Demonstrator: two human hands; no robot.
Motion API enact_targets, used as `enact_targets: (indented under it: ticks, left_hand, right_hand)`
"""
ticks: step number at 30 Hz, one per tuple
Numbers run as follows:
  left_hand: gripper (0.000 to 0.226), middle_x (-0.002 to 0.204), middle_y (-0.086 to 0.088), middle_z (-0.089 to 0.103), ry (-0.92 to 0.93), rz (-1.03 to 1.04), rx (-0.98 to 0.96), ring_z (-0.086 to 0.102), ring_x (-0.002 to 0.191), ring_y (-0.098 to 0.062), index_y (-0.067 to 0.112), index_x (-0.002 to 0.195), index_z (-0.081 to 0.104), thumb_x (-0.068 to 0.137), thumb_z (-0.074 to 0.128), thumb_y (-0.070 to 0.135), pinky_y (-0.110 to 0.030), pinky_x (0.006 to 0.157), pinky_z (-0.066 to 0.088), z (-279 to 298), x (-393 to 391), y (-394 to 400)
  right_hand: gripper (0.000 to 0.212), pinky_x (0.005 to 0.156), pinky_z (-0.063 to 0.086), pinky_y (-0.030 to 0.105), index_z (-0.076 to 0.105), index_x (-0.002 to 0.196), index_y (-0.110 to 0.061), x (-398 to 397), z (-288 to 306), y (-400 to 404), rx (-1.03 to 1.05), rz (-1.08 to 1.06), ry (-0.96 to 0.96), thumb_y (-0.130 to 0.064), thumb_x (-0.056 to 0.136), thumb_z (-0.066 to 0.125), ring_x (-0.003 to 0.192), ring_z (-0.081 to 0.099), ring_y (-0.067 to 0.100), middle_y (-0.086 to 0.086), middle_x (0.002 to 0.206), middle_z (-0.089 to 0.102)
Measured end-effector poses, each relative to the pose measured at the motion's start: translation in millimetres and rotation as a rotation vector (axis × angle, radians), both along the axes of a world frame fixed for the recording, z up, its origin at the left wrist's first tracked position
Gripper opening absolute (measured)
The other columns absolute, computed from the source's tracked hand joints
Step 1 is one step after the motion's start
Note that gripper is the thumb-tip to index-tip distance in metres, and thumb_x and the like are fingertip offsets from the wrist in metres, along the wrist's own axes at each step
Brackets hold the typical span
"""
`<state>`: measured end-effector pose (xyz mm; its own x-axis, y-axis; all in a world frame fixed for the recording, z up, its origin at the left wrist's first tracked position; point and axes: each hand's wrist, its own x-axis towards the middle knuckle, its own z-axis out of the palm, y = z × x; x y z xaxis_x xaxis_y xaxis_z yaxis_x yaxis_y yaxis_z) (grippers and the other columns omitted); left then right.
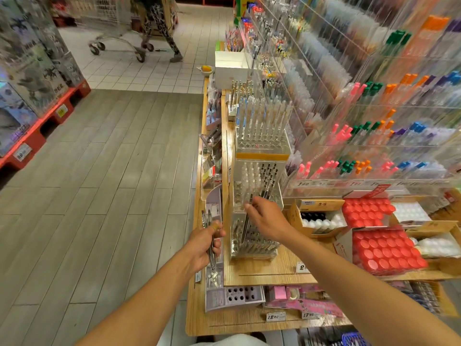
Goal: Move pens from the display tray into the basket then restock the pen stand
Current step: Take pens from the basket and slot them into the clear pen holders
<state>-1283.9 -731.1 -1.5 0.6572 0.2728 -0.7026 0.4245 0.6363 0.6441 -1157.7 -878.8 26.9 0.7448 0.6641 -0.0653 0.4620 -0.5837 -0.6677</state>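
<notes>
Shelf [262, 270], price tag [275, 316] "12.90"

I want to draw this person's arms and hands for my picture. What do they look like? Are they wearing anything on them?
Both arms are bare all the way up as far as the picture shows: no sleeves in view. The left hand and the right hand have no gloves, and I can see no watch, bracelet or ring on either. Each forearm comes up long and straight from the bottom of the picture. So draw plain bare arms.

Two hands are in view, the left hand [208, 242] and the right hand [268, 218]. Right of the right hand sit two trays of red-capped bottles [366, 212]. Ahead of it rise two clear pen stands [259, 196].
</notes>
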Motion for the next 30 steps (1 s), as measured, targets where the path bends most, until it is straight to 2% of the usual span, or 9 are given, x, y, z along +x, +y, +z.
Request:
enact_targets:
  ticks: [3,5,7,10,13,20,24,30]
  left_hand:
    - [0.014,0.063,0.001,0.059,0.006,-0.032,0.031,0.041,0.043,-0.008,0.008,0.105,0.06,0.1,0.057,0.021,-0.021,0.038,0.034,-4.8,-1.0,-0.3]
    - [0.014,0.062,0.001,0.059,0.004,-0.042,0.037,0.04,0.043,-0.008,0.009,0.102,0.06,0.101,0.056,0.022,-0.021,0.038,0.033,-6.3,-1.6,-0.4]
    - [0.014,0.062,0.001,0.059,0.003,-0.041,0.036,0.04,0.044,-0.009,0.009,0.102,0.06,0.102,0.053,0.022,-0.021,0.038,0.033,-7.3,-2.1,0.2]
    - [0.015,0.064,-0.001,0.06,0.003,-0.043,0.037,0.04,0.045,-0.009,0.008,0.105,0.06,0.102,0.052,0.02,-0.022,0.039,0.034,-8.3,-1.9,1.6]
    - [0.015,0.066,-0.001,0.059,0.008,-0.044,0.035,0.04,0.047,-0.01,0.009,0.104,0.061,0.102,0.053,0.021,-0.022,0.039,0.033,-9.0,-1.5,3.1]
    - [0.015,0.067,-0.002,0.057,0.023,-0.028,0.032,0.038,0.049,-0.011,0.009,0.102,0.059,0.103,0.051,0.022,-0.022,0.04,0.031,-12.1,-1.4,4.5]
    - [0.016,0.065,-0.001,0.058,0.02,-0.023,0.036,0.039,0.048,-0.01,0.009,0.103,0.06,0.103,0.051,0.021,-0.021,0.039,0.032,-10.4,1.2,4.0]
    - [0.018,0.064,0.0,0.059,0.017,-0.021,0.045,0.041,0.046,-0.009,0.006,0.111,0.065,0.101,0.054,0.017,-0.02,0.039,0.034,-8.8,2.5,2.8]
  right_hand:
    - [0.015,0.061,0.048,0.04,0.051,0.103,-0.013,-0.3,-4.3,-0.7,0.066,-0.028,0.031,-0.028,0.1,0.052,0.07,0.059,0.027,0.011,0.079,0.063]
    - [0.018,0.06,0.048,0.037,0.048,0.113,-0.016,-1.7,-9.1,-0.7,0.084,-0.028,0.028,-0.024,0.098,0.054,0.065,0.057,0.021,0.004,0.073,0.06]
    - [0.015,0.057,0.046,0.032,0.047,0.111,-0.019,-2.4,-15.9,0.2,0.043,0.011,-0.007,-0.022,0.098,0.055,0.06,0.053,0.012,-0.005,0.07,0.056]
    - [0.013,0.064,0.039,0.025,0.052,0.107,-0.02,-4.8,-25.5,-0.3,-0.042,0.065,-0.098,-0.024,0.096,0.058,0.071,0.051,0.008,-0.011,0.081,0.054]
    - [0.011,0.071,0.035,0.024,0.057,0.101,-0.018,-5.9,-30.1,-1.4,-0.058,0.108,-0.2,-0.027,0.095,0.06,0.08,0.047,0.009,-0.009,0.088,0.05]
    - [0.021,0.082,0.049,0.033,0.061,0.109,-0.011,-1.9,-20.1,5.9,-0.127,0.174,-0.232,-0.027,0.097,0.056,0.092,0.058,0.019,0.004,0.101,0.064]
    - [0.02,0.079,0.049,0.032,0.062,0.108,-0.012,-1.1,-20.0,7.7,-0.142,0.197,-0.251,-0.026,0.096,0.058,0.089,0.059,0.019,0.004,0.099,0.065]
    - [0.013,0.065,0.048,0.032,0.053,0.103,-0.015,-4.6,-22.7,10.0,-0.202,0.211,-0.259,-0.022,0.094,0.06,0.075,0.056,0.02,0.004,0.089,0.063]
